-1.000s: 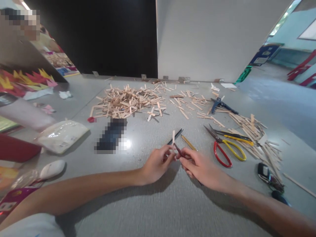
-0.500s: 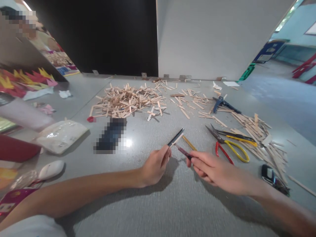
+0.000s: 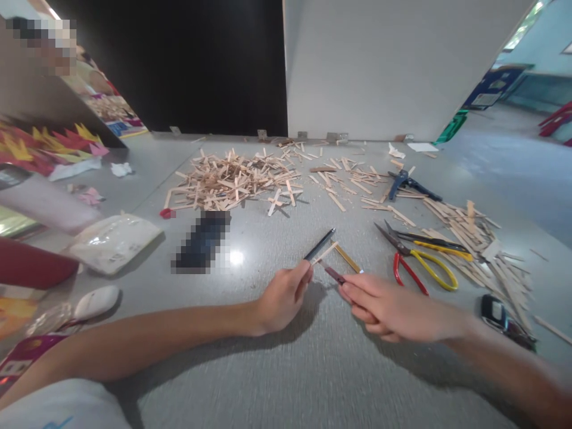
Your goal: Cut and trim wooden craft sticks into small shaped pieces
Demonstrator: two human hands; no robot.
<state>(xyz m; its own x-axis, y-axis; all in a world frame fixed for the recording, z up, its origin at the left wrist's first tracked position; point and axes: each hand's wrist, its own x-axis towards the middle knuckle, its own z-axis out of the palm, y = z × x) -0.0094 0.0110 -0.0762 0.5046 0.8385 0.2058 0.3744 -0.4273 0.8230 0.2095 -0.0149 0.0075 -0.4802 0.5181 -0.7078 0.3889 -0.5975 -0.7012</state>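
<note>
My left hand [image 3: 283,298] is closed around a slim dark tool [image 3: 320,243] with a shiny tip, pointing up and away to the right. The same fingers pinch a thin pale wooden stick [image 3: 328,252] that lies along the tool. My right hand [image 3: 384,304] grips what looks like a small craft knife [image 3: 335,274] with a dark reddish handle. Its narrow tip is close to the stick, just right of my left fingers; whether they touch I cannot tell. Behind the knife a narrow gold-coloured strip [image 3: 346,256] lies on the grey table [image 3: 250,381].
Wooden sticks form a heap [image 3: 236,182] at the back. Pliers [image 3: 404,253] with red and yellow handles, blue cutters [image 3: 404,183] and more sticks [image 3: 469,229] lie to the right. On the left are a blurred dark object [image 3: 201,241], a plastic packet [image 3: 117,243] and a white mouse [image 3: 97,301].
My right hand and the knife have shifted slightly right and back from the stick. My left hand keeps its hold almost unmoved. The whole view has shifted a little.
</note>
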